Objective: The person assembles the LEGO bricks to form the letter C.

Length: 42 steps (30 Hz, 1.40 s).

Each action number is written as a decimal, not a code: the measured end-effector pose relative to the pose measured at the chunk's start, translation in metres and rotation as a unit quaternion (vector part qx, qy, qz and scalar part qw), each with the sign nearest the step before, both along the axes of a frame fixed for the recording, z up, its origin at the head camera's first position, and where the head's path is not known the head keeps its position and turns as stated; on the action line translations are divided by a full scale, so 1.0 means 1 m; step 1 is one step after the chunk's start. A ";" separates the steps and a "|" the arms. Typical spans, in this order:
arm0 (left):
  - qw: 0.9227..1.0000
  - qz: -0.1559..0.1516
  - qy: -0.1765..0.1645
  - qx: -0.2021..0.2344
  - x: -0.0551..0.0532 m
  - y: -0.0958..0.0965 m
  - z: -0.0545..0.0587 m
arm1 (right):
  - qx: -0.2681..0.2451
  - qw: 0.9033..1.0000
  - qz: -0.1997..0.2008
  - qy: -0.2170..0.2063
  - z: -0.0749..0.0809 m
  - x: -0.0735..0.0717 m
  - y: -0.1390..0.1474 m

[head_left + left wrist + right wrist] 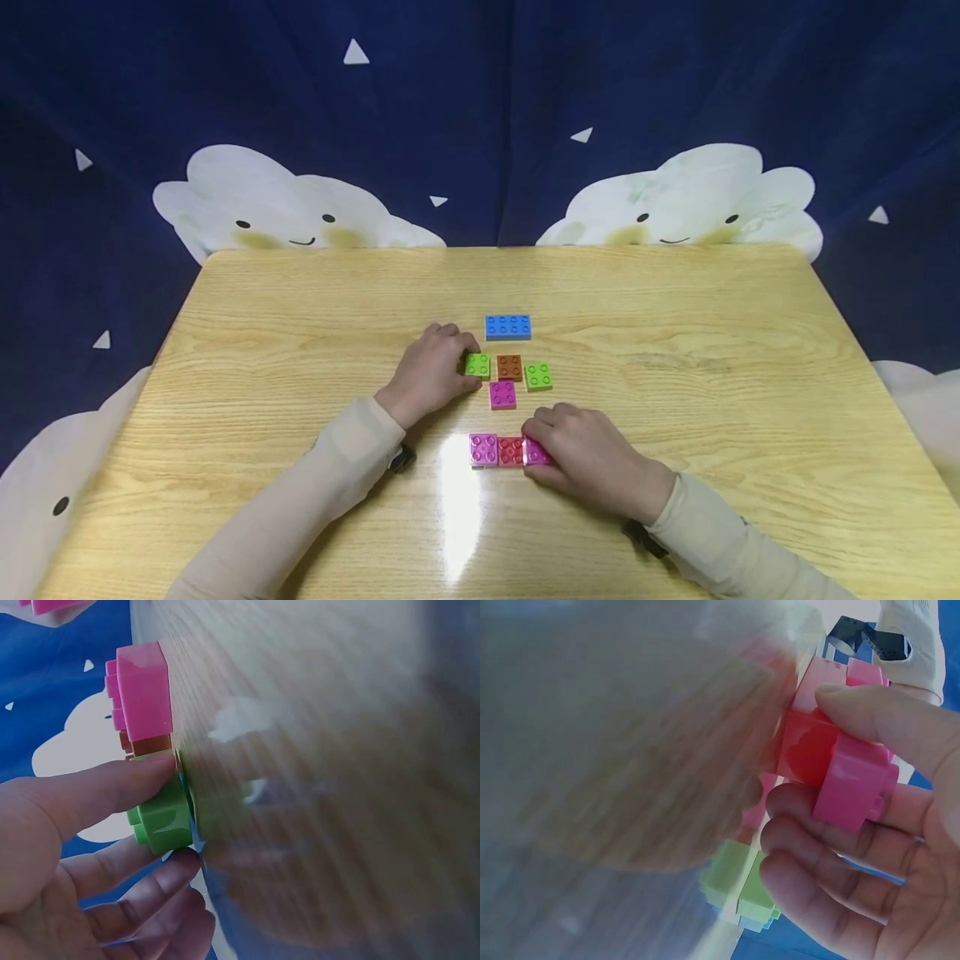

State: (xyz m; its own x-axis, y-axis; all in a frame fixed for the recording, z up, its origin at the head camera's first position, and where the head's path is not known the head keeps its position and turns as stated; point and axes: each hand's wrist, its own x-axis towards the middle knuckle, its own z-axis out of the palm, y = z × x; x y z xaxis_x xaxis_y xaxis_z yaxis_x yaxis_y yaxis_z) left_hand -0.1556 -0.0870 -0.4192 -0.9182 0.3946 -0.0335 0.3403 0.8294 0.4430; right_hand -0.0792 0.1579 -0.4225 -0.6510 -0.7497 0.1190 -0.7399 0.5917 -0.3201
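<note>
My left hand [435, 367] pinches a green brick [477, 365], thumb on its near side and index finger on its far side, studs up. My right hand [588, 454] grips the end brick [536, 452], a magenta one, between thumb and curled fingers; its studs face up too, and it stands higher than the red brick [511, 452] just left of my fingertips. Beyond the red one sits another magenta brick [483, 450], so this row's long axis runs left to right, ending in my right grip. Just right of my left fingertips is a brown brick [509, 367], and past it a second green brick [538, 377], which lies beyond my right fingers. A loose magenta brick [502, 395] lies between my two hands, and farther out than my left fingers a blue brick [507, 327] lies lengthwise, left to right.
</note>
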 end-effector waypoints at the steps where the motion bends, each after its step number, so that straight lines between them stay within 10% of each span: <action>1: 1.000 0.000 0.001 0.002 0.001 -0.001 0.000 | 0.001 1.000 -0.001 0.000 0.000 0.000 0.000; 42: 0.996 -0.041 0.022 0.075 0.060 -0.017 0.035 | -0.014 1.000 0.002 0.006 -0.001 0.000 0.001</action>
